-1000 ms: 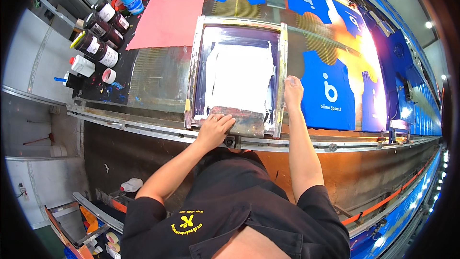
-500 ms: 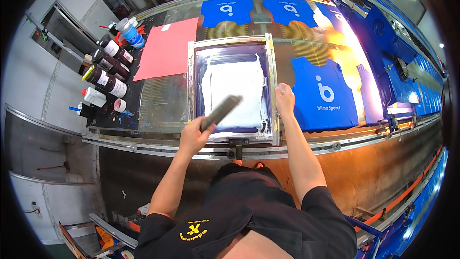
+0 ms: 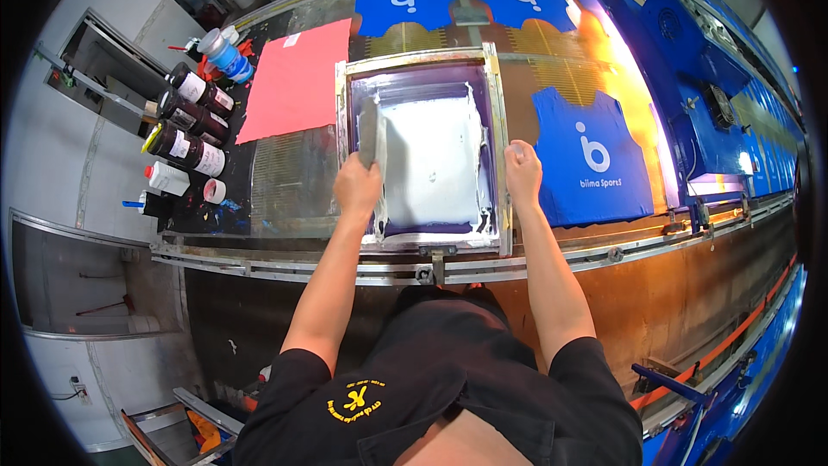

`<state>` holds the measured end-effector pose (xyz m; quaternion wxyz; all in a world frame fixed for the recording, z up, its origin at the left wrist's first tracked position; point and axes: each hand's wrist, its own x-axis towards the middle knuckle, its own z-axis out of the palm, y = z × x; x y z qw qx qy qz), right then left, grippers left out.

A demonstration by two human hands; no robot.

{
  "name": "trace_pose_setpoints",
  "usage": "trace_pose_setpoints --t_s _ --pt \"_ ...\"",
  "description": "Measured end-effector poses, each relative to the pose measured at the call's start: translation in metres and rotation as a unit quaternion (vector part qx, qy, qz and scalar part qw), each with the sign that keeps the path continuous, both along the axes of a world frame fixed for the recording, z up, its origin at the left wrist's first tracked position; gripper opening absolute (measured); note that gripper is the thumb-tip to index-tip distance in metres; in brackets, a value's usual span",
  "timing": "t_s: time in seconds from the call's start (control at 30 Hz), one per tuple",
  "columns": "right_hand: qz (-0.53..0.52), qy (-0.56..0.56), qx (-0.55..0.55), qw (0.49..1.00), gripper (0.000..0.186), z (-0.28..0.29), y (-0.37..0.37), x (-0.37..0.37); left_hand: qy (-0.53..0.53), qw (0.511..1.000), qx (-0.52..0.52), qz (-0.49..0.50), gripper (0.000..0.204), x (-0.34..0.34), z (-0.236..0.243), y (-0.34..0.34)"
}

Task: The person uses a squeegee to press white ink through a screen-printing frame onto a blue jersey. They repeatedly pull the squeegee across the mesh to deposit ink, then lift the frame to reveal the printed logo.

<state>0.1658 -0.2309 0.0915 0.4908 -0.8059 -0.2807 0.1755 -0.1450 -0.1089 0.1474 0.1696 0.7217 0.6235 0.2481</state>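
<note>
My left hand (image 3: 358, 190) is wrapped round a squeegee (image 3: 368, 131), a long grey bar standing at the left side of the printing screen (image 3: 343, 140). White ink (image 3: 431, 164) covers much of the mesh, with smeared edges and purple mesh around it. Beside the screen's right bar, my right hand (image 3: 523, 174) is closed in a fist, close to the bar or touching it; what its fingers hold, if anything, is hidden. Just right of that hand lies a blue shirt piece (image 3: 593, 160) with a white print.
Two more printed blue pieces (image 3: 405, 4) lie at the far side, and a pink sheet (image 3: 297, 78) lies left of the screen. Dark ink bottles (image 3: 197, 112) line the left end. A glowing heater (image 3: 634, 95) stands at the right. A metal rail (image 3: 259, 261) edges the table.
My left hand has moved up with the squeegee, which has swung from slanting over the ink to nearly upright at the left side. My right hand remains beside the screen's right bar.
</note>
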Motion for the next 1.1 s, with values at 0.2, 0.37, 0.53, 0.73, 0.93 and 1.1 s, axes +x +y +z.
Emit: trace_pose_setpoints --t_s 0.2,0.37,0.53,0.73,0.93,1.1 --pt "0.0 0.034 -0.002 0.999 0.037 0.005 0.001 -0.002 0.061 0.979 0.044 -0.19 0.03 0.029 -0.009 -0.058" --pt "0.0 0.034 0.01 0.999 0.035 0.007 0.005 0.0 0.144 0.912 0.104 -0.37 0.046 -0.006 -0.001 -0.106" --pt "-0.001 0.038 0.004 0.999 0.034 0.006 0.007 -0.001 0.121 0.899 0.072 -0.415 0.041 -0.01 0.017 -0.039" --pt "-0.012 0.025 0.021 0.999 0.034 0.003 0.008 -0.008 0.104 0.891 0.144 -0.419 0.027 0.054 0.037 0.107" --pt "-0.008 0.055 0.065 0.996 0.028 -0.005 0.014 -0.008 0.08 0.915 0.142 -0.368 0.045 0.051 0.011 0.093" --pt "-0.043 0.045 0.001 0.998 0.025 -0.006 0.014 -0.004 0.095 0.871 0.257 -0.408 0.056 -0.007 -0.017 -0.031"
